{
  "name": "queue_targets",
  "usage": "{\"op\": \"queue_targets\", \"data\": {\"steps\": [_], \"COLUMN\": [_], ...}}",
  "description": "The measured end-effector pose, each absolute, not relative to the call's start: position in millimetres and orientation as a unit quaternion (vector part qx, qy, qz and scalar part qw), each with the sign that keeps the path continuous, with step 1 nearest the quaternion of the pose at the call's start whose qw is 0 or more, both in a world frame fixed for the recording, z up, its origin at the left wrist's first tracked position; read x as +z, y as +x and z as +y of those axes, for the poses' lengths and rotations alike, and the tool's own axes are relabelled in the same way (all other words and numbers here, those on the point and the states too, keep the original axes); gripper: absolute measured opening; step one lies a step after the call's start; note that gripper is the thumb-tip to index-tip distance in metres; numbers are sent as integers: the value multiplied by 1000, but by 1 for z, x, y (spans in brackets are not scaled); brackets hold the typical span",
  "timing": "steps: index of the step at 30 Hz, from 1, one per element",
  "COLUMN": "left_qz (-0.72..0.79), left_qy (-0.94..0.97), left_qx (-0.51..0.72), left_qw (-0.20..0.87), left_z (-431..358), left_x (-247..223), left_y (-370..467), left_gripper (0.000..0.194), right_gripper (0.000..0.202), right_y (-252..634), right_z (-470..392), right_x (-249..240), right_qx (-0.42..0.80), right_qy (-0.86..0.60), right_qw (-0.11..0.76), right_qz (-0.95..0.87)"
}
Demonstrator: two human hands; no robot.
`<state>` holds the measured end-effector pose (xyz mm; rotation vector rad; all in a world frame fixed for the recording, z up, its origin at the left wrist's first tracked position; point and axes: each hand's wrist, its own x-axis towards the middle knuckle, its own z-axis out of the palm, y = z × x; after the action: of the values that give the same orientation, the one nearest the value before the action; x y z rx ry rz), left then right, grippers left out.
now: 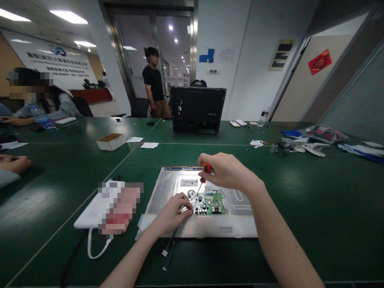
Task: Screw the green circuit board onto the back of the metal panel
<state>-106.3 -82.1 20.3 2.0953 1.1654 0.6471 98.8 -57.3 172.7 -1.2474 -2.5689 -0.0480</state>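
Observation:
A flat silver display panel [171, 182] lies on the table in front of me, with a green circuit board [210, 203] on its middle. My right hand [228, 170] is closed round the red-and-black handle of a screwdriver [205, 171]. The screwdriver leans slightly, and its thin shaft points down at the board's upper left corner. My left hand [177, 210] rests on the panel, its fingers curled against the left edge of the board. Dark cables with white connectors [165, 253] hang over the panel's near edge, below my left wrist.
On the green table [300, 200], a white power bank [93, 212] and a phone with a cable lie left of the panel. A black monitor housing [198, 110] stands behind. An open box [111, 142] is at left, plastic bags [324, 134] at right. People are nearby.

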Motion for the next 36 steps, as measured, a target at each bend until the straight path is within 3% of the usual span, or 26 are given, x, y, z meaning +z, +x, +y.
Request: {"op": "queue_targets", "data": {"steps": [36], "left_qz": [423], "left_qy": [826], "left_qx": [241], "left_qw": [285], "left_z": [-80], "left_x": [20], "left_y": [-107], "left_gripper": [10], "right_gripper": [21], "right_y": [87], "right_z": [-76], "right_x": [174], "right_qx": [38], "right_qy": [-384], "right_qw": [103], "right_qz": [-917]}}
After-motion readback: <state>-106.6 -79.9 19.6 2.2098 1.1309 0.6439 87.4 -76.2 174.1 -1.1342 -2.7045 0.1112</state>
